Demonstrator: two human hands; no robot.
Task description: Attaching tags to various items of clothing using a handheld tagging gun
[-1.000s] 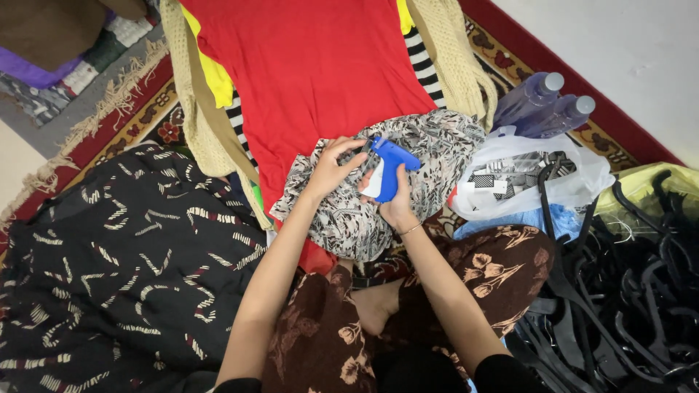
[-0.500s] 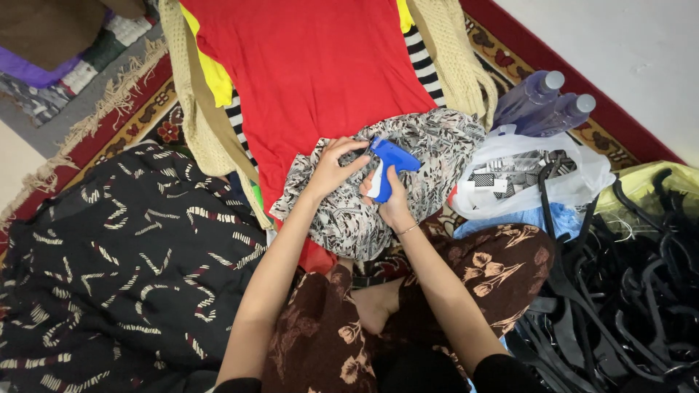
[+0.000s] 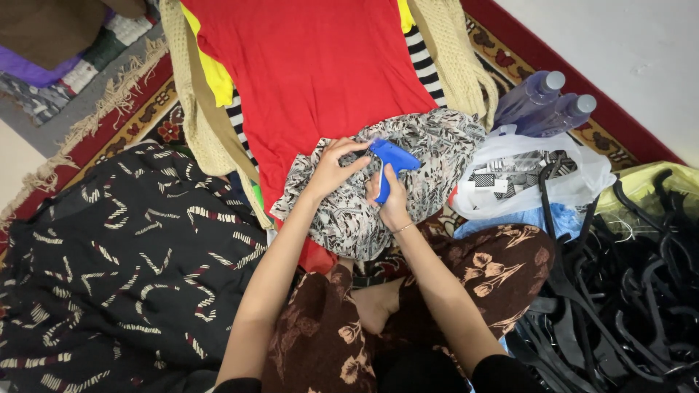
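Right hand (image 3: 391, 201) lowered blue tagging gun (image 3: 391, 161); patterned rug (image 3: 145, 109) beneath clothes.

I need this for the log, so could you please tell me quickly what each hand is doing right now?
Left hand: fingers pinching the black-and-white patterned garment.
Right hand: closed around the blue tagging gun.
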